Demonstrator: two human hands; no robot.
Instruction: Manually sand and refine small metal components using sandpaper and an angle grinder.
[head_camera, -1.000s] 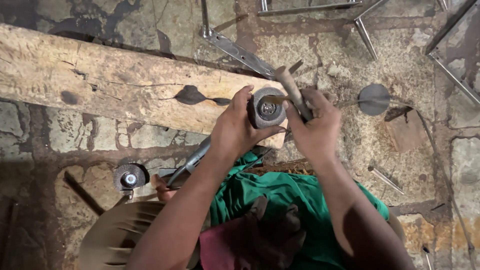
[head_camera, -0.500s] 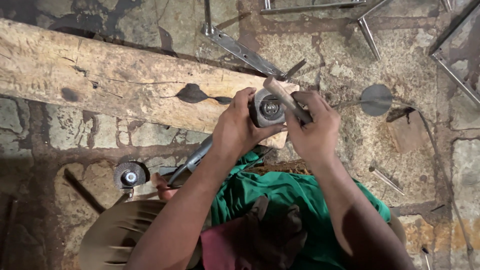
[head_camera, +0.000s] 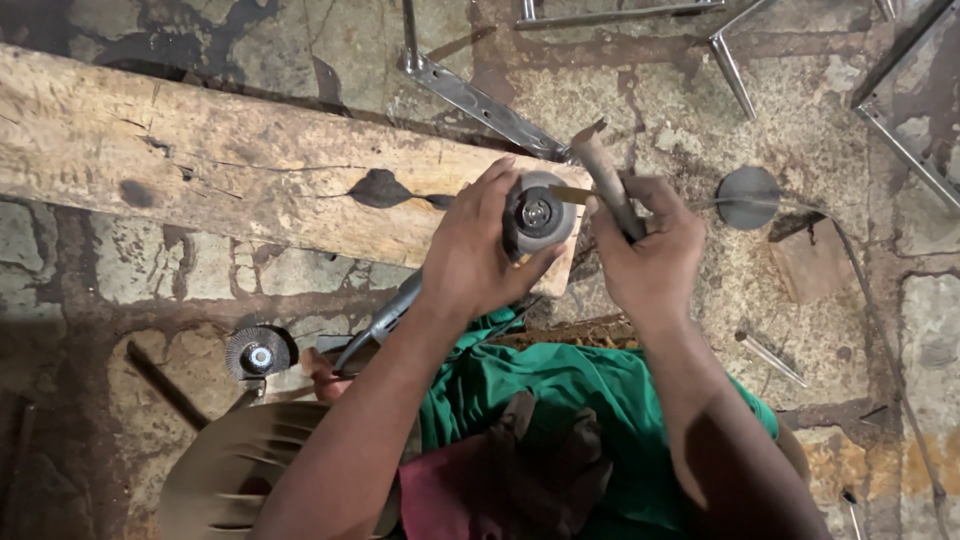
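Observation:
My left hand (head_camera: 472, 255) grips the head of an angle grinder (head_camera: 535, 215), its round disc facing up; the grinder's grey body (head_camera: 385, 322) runs down to the left under my forearm. My right hand (head_camera: 650, 250) holds a brownish hammer-like tool (head_camera: 603, 170), its handle in my fist and its head pointing up. A thin flat metal piece (head_camera: 572, 193) lies between the tool and the disc's hub. Both hands hover over the right end of a worn wooden plank (head_camera: 220, 170).
A flap disc (head_camera: 258, 355) lies on the stone floor at lower left. A grey round disc (head_camera: 748, 196) rests to the right. Metal bars and angle frames (head_camera: 480, 100) lie along the top and right. Green cloth (head_camera: 570, 400) covers my lap; a cable (head_camera: 890, 330) trails at right.
My right hand has raised the tool, which now stands more upright above the disc. My left hand has kept its grip on the grinder head.

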